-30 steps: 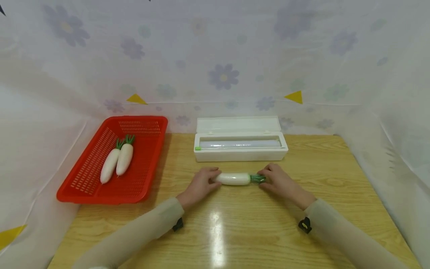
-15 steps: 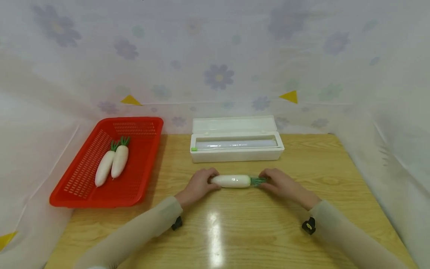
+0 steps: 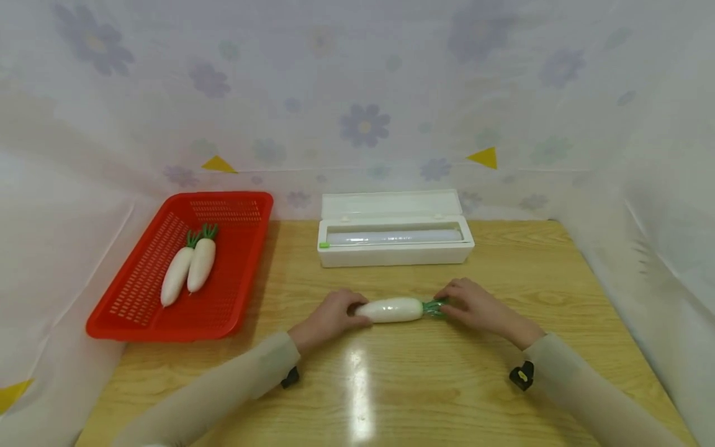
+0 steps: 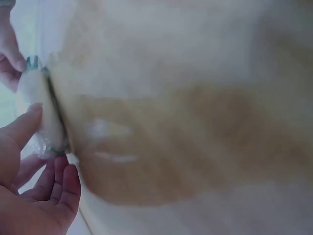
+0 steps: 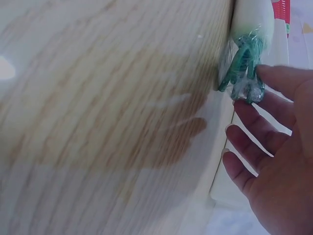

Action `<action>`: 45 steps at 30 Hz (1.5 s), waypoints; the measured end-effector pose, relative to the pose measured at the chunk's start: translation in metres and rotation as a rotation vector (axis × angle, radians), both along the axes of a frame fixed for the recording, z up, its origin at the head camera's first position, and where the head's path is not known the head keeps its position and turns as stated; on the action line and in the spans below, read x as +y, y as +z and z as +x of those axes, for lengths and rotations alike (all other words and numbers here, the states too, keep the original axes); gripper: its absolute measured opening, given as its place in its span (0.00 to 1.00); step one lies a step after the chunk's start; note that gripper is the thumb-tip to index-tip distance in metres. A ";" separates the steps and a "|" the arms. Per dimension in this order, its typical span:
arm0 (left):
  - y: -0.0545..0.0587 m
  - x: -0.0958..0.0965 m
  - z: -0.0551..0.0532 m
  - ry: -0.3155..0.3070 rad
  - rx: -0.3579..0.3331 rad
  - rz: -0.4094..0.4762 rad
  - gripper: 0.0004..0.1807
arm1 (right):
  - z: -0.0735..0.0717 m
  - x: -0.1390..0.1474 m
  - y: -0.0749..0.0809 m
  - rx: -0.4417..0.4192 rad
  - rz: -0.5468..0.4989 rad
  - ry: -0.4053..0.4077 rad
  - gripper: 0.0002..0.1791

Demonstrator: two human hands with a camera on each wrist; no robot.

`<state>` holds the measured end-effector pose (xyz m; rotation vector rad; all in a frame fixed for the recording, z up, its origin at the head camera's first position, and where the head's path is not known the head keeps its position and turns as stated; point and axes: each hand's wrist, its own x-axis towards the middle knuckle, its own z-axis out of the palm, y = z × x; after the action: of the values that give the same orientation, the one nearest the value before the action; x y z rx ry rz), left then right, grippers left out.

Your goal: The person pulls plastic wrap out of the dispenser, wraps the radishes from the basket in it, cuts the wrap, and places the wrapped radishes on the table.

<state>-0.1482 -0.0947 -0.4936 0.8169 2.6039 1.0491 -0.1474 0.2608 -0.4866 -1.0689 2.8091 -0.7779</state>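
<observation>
A white radish [image 3: 393, 310] with green leaf stalks [image 3: 433, 308], wrapped in clear plastic film, lies sideways near the middle of the table. My left hand [image 3: 329, 316] holds its tapered end. In the left wrist view the thumb rests along the radish [image 4: 36, 90] and the fingers curl at its end. At the leafy end is my right hand [image 3: 475, 305]. The right wrist view has its thumb and index finger pinching the film-covered stalks [image 5: 244, 68], the other fingers spread apart below.
Behind the radish stands a white cling film box [image 3: 396, 256], its lid [image 3: 391, 202] raised and a film roll [image 3: 393, 237] inside. To the left, a red plastic basket [image 3: 237, 292] holds two more white radishes [image 3: 202, 266]. Patterned white sheeting [image 3: 296, 56] surrounds the wooden table [image 3: 447, 385].
Both hands and the wrapped radish have shifted slightly toward me and to the right, away from the box. The head view has also moved a little. Basket and box stay put.
</observation>
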 end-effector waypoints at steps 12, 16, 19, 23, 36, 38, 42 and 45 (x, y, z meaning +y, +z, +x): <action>0.003 0.003 0.002 0.036 -0.159 0.052 0.16 | 0.000 -0.002 0.005 0.029 0.040 -0.004 0.11; 0.004 0.006 0.003 0.059 -0.243 0.093 0.21 | 0.000 -0.002 0.006 0.056 0.046 -0.009 0.12; 0.004 0.007 0.004 0.057 -0.256 0.091 0.22 | 0.000 -0.003 0.006 0.069 0.048 -0.016 0.14; 0.004 0.007 0.006 0.055 -0.237 0.073 0.20 | -0.001 -0.005 0.005 0.072 0.061 -0.044 0.16; 0.004 0.017 0.031 0.096 -0.358 0.156 0.19 | 0.000 -0.020 0.011 0.145 0.079 -0.309 0.11; 0.006 0.021 0.037 0.109 -0.347 0.136 0.18 | 0.005 -0.023 0.013 0.156 0.080 -0.367 0.11; 0.007 0.026 0.045 0.133 -0.300 0.112 0.16 | 0.017 -0.030 0.015 0.092 0.032 -0.394 0.09; 0.005 0.028 0.049 0.141 -0.336 0.158 0.15 | 0.027 -0.036 0.012 -0.053 -0.033 -0.342 0.08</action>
<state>-0.0990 -0.0662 -0.4886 0.4435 2.3415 1.3177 -0.1201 0.2245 -0.4750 -0.5643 2.9803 -0.8640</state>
